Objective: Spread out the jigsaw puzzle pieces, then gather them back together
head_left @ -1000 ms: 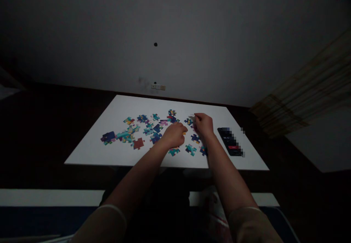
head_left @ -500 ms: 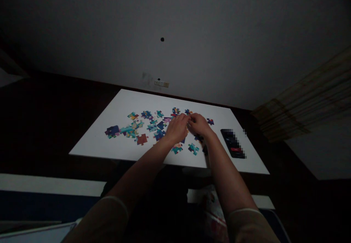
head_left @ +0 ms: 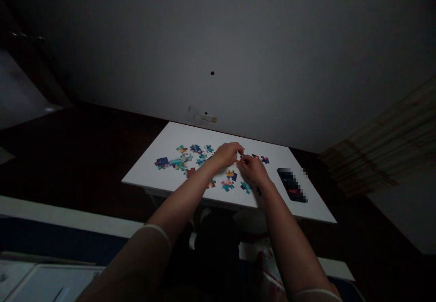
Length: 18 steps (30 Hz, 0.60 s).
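Over the middle of a white table (head_left: pixel 150 169) my left hand (head_left: pixel 227 154) is bent with its fingers curled toward the right; whatever they pinch is hidden. Just to its right and nearer me, my right hand (head_left: pixel 254 169) has thumb and fingers closed on a small, dark reddish puzzle piece (head_left: pixel 244 160), partly covered. The fingertips of both hands almost meet. In front of them lie a yellow-and-blue puzzle piece (head_left: pixel 232 175), a pink-and-teal group (head_left: pixel 227 185) and a teal piece (head_left: pixel 245 187). More pieces (head_left: pixel 265 160) lie beyond my right hand.
At left on the table are joined teal pieces (head_left: pixel 180 162), a dark blue piece (head_left: pixel 162 162) and several loose ones (head_left: pixel 195 148). A black phone (head_left: pixel 291 185), partly blurred out, lies at right. Behind the table stands a wall with a socket (head_left: pixel 208 118); a curtain (head_left: pixel 361 165) hangs at right.
The view has shifted, so the table appears lower and farther right. My fingertips, which met before, are slightly apart, with my right hand now lower than my left.
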Available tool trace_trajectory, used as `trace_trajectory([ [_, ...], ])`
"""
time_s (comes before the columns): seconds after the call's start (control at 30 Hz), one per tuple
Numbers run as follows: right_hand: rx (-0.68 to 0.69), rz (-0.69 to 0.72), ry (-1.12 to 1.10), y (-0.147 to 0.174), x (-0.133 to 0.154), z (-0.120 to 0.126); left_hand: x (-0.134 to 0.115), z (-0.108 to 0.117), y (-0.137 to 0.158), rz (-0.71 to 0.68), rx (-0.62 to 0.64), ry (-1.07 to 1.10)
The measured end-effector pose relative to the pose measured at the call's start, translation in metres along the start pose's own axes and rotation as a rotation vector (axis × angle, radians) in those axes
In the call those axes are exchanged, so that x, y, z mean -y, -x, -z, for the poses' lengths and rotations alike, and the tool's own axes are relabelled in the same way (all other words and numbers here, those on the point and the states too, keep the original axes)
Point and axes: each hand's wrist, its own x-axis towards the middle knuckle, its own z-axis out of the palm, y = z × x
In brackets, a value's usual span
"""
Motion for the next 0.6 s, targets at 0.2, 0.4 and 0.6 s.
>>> trace_trajectory([
  [0.2, 0.026, 0.009, 0.195, 0.020, 0.001, 0.000, 0.040, 0.048, 0.074, 0.188, -0.005, -0.081],
  [0.4, 0.021, 0.053, 0.152, 0.051, 0.009, 0.002, 0.074, 0.089, 0.175, 0.461, -0.052, -0.376],
  [0.6, -0.131, -0.107, 0.357, 0.125, 0.010, -0.009, 0.120, 0.110, 0.225, 0.529, 0.093, -0.376],
])
